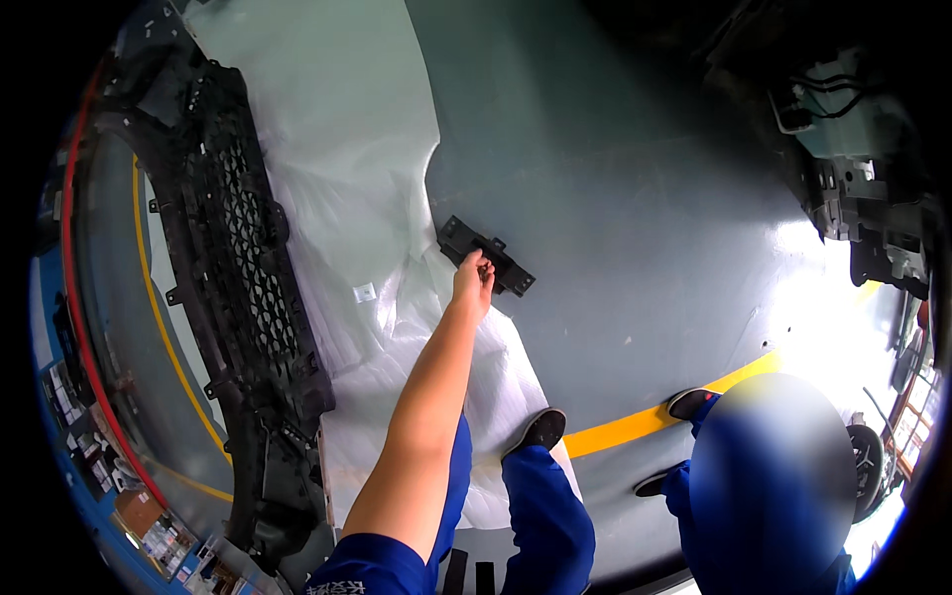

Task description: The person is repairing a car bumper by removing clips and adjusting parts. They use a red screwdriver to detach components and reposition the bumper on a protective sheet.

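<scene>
My left arm reaches forward, and my left hand (474, 281) has its fingers closed on a black bracket (511, 273). The bracket is a long, narrow piece with holes near its ends and a small tab on its far side. It lies at a slant over the edge of the white foam sheet (337, 119) and the grey floor; whether it touches the floor I cannot tell. My fingers grip it near its middle, hiding part of its near edge. My right hand is out of view.
A large black car bumper (174, 258) with a mesh grille (260, 268) lies along the left. My shoe (543, 431) rests on the sheet's edge. Another person in blue (773, 496) is at the lower right. Dark vehicle parts (843, 188) stand at the upper right.
</scene>
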`<state>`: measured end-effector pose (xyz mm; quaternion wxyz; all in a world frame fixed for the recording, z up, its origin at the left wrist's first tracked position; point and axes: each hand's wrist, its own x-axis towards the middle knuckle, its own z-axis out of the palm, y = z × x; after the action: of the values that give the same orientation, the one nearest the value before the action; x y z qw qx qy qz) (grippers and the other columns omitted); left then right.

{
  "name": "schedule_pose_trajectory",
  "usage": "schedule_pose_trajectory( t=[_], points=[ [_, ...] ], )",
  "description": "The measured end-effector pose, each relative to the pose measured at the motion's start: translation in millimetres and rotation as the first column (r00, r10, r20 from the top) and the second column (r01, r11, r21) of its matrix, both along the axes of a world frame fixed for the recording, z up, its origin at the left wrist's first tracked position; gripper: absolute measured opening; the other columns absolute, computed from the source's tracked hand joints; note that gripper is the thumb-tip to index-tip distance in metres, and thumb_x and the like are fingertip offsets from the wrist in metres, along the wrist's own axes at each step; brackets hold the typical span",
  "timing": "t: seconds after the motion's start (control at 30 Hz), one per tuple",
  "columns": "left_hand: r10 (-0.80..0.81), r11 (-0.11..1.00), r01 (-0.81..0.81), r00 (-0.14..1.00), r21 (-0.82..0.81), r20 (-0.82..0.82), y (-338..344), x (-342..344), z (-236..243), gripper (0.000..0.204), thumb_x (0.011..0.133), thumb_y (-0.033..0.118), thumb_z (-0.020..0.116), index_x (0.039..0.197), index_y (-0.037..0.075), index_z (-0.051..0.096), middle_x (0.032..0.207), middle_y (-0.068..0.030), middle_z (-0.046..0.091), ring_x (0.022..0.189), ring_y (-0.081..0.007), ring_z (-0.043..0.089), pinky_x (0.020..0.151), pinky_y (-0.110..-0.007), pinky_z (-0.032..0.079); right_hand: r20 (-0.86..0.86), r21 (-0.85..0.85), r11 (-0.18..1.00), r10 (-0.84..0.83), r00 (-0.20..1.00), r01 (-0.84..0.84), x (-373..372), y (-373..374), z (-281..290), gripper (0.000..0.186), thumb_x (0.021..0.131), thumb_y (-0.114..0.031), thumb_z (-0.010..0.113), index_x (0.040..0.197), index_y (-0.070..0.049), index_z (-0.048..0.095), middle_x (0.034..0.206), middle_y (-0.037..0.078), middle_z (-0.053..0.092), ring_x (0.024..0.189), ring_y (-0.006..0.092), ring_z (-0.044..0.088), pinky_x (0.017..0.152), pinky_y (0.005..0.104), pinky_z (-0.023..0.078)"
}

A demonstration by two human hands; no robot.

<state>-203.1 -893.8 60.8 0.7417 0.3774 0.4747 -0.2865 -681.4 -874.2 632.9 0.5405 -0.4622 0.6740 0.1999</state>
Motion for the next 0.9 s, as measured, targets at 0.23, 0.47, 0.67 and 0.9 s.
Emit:
schedule_pose_trajectory(
  t=[0.23, 0.47, 0.67, 0.9],
  points=[
    [-0.022, 1.000, 0.021, 1.000, -0.011, -0.018, -29.2, 4.1, 12.6, 0.092, 0.101, 0.053, 0.060, 0.157, -0.013, 0.027, 0.166, -0.0197, 0.030, 0.155, -0.0264, 0.029, 0.129, -0.039, 0.023, -0.086, -0.029, 0.995, -0.099, 0.991, 0.096, 25.6, 10.8, 8.6, 0.013, 0.093, -0.001, 0.075, 0.096, -0.005, 0.063, 0.078, 0.003, 0.068, 0.066, 0.0079, 0.062, 0.062, 0.0237, 0.049],
    [0.087, 0.993, -0.091, 0.995, -0.080, -0.050, 7.3, -8.9, 41.3, 0.081, 0.104, 0.049, 0.056, 0.154, -0.011, 0.036, 0.160, -0.0183, 0.041, 0.151, -0.0277, 0.037, 0.126, -0.040, 0.029, -0.133, 0.040, 0.999, -0.022, 0.991, 0.028, 33.3, 2.7, 12.5, 0.011, 0.098, -0.001, 0.068, 0.093, -0.004, 0.059, 0.071, 0.002, 0.062, 0.061, 0.0085, 0.060, 0.058, 0.0234, 0.047],
    [-0.295, 0.950, 0.303, 0.950, 0.078, -0.100, 118.8, -103.7, 140.8, 0.036, 0.104, 0.029, 0.062, 0.121, -0.003, 0.062, 0.126, -0.0163, 0.069, 0.123, -0.0271, 0.066, 0.109, -0.039, 0.052, 0.074, 0.155, 0.956, 0.242, 0.968, -0.250, 112.4, -26.6, -129.8, 0.014, 0.092, -0.007, 0.065, 0.104, -0.002, 0.058, 0.064, 0.003, 0.056, 0.055, 0.0136, 0.057, 0.051, 0.0305, 0.046],
    [-0.700, 0.499, 0.750, 0.644, 0.434, -0.308, 267.2, -237.0, 351.7, 0.038, 0.101, 0.029, 0.067, 0.115, -0.006, 0.071, 0.104, -0.0141, 0.077, 0.099, -0.0220, 0.073, 0.088, -0.033, 0.055, 0.148, -0.120, 0.581, 0.812, 0.564, -0.805, 208.4, -6.5, -372.3, 0.035, 0.094, -0.022, 0.060, 0.125, -0.005, 0.059, 0.100, 0.026, 0.071, 0.097, 0.0466, 0.069, 0.085, 0.0511, 0.055]
  ],
)
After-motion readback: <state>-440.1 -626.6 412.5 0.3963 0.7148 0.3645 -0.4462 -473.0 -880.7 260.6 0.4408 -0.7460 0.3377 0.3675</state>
